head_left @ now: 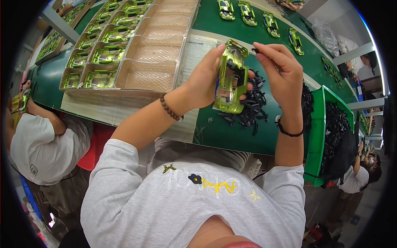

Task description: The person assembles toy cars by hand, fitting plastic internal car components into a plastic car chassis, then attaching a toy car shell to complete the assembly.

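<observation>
In my left hand (pixel 203 80) is a shiny lime-green toy car body (pixel 230 78) with clear windows and black parts inside, tilted up above the table. My fingers wrap round its side, thumb near its upper end. Close to that end, my right hand (pixel 281 66) pinches a small black plastic piece (pixel 255 50) between thumb and fingertips, apart from the car body. Beneath the car body a loose pile of black plastic parts (pixel 257 99) lies on the green table, partly hidden by my left hand and the car.
A compartment tray (pixel 155 76) at the left holds several green car bodies (pixel 100 78); its right column is bare. More car bodies (pixel 271 24) stand on the green surface (pixel 206 20) ahead. A green bin (pixel 317 136) of black parts is at right. Co-workers sit on both sides.
</observation>
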A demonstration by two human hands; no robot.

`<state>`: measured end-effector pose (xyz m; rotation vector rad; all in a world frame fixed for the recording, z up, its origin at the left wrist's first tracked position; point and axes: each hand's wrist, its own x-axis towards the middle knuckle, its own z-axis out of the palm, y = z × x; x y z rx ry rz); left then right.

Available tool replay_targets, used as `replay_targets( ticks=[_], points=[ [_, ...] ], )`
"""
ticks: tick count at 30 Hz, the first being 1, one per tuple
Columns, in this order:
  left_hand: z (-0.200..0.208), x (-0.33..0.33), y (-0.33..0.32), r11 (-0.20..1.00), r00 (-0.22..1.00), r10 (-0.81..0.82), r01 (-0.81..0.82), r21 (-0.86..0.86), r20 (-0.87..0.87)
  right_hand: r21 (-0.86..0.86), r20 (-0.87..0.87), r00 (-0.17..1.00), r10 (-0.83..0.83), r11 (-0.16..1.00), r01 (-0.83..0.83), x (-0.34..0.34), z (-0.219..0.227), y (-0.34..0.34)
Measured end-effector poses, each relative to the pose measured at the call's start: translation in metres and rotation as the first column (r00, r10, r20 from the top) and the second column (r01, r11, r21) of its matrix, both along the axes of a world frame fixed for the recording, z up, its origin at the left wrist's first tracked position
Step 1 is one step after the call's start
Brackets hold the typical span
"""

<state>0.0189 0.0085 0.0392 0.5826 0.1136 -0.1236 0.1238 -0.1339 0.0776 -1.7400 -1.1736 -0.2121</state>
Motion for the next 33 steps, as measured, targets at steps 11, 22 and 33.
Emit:
replay_targets(
  ticks=[11, 22, 33],
  points=[
    [-0.007, -0.004, -0.007, 0.951, 0.999, 0.041, -0.044, 0.305, 0.015, 0.002, 0.481, 0.871, -0.097, 0.994, 0.11, -0.009, -0.006, 0.022],
    [-0.013, -0.004, -0.007, 0.98, 0.996, -0.086, 0.084, 0.182, 0.007, -0.273, 0.079, 0.996, 0.041, 0.962, -0.018, 0.005, 0.01, 0.01],
    [-0.02, 0.002, 0.005, 0.864, 0.996, -0.052, 0.082, 0.496, -0.075, -0.476, -0.129, 0.98, 0.154, 0.857, -0.197, 0.042, 0.014, -0.004]
  ],
)
